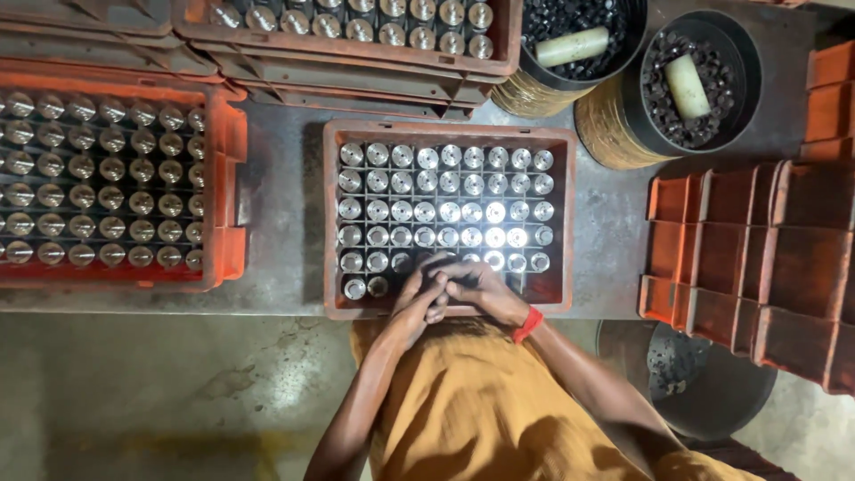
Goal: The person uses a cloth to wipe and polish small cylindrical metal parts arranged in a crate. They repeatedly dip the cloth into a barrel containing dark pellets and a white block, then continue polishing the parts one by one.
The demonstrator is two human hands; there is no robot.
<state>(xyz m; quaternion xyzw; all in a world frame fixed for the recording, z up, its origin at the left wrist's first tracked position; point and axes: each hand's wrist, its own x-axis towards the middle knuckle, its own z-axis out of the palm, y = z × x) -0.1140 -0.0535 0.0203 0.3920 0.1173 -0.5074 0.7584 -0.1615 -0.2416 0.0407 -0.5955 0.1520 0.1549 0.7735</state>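
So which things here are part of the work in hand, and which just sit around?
In hand:
- left hand and right hand, together at the near rows
- middle crate of shiny metal cylinders

Lying about:
- full crate at left
- crate at top
- two round tubs of dark pieces
- stack of empty orange crates

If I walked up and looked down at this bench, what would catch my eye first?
Most likely the orange crate at the centre, its grid packed with shiny round metal parts that glint under the light. At its near edge the person's left hand and right hand meet, fingers together over the last row. A second full crate sits to the left, and two black tubs of dark pieces stand at top right.
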